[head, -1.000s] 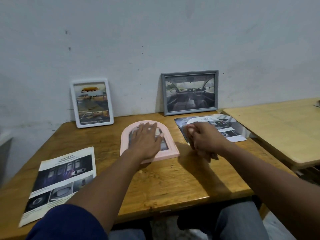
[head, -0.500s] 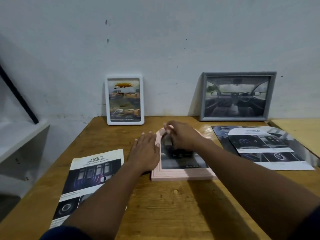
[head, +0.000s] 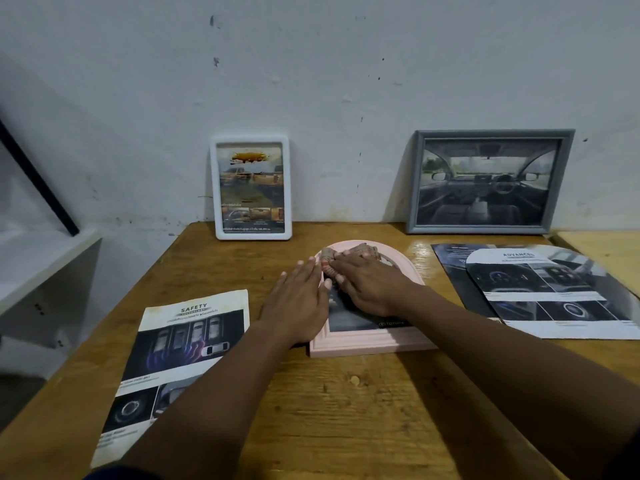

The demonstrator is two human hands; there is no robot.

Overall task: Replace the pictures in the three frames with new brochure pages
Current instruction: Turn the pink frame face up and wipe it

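Observation:
A pink arched frame lies flat, picture side up, in the middle of the wooden table. My left hand rests flat on its left edge with fingers spread. My right hand lies palm down on the frame's glass, fingers reaching toward the arched top. A white frame and a grey frame lean upright against the wall, each holding a car picture. A "Safety" brochure page lies at the left. An "Advanced" page lies at the right on top of another sheet.
A white shelf unit stands left of the table, with a dark bar slanting above it. A second, lighter wooden table adjoins at the right. The wall runs directly behind the frames.
My right hand came from beside the frame onto its glass. My left hand slid from the glass to the frame's left edge. My head moved closer and turned left.

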